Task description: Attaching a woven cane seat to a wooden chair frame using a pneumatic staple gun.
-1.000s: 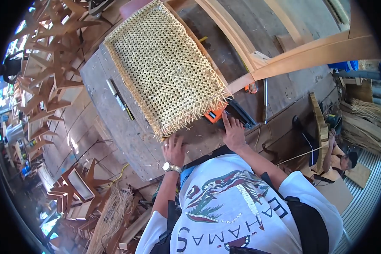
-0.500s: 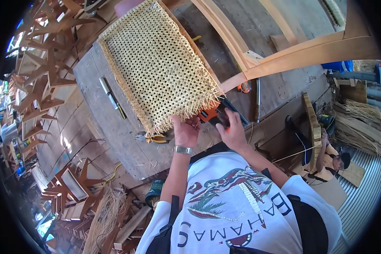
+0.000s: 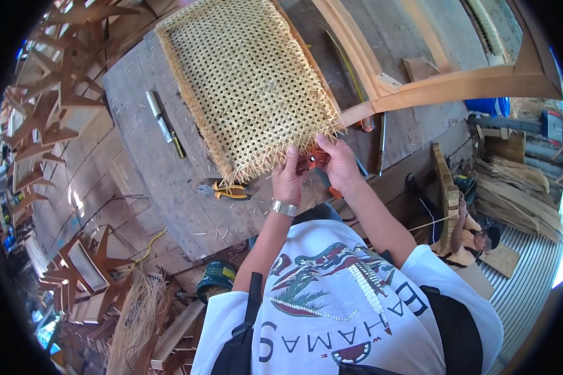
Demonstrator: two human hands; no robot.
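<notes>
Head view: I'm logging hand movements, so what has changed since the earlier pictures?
The left-hand grip has moved right, from the near left corner of the cane panel to beside the orange tool, uncovering the pliers. The right-hand grip, first resting at the tool, now closes around it; whether the left one holds it is unclear. The panel stays on the table.
</notes>
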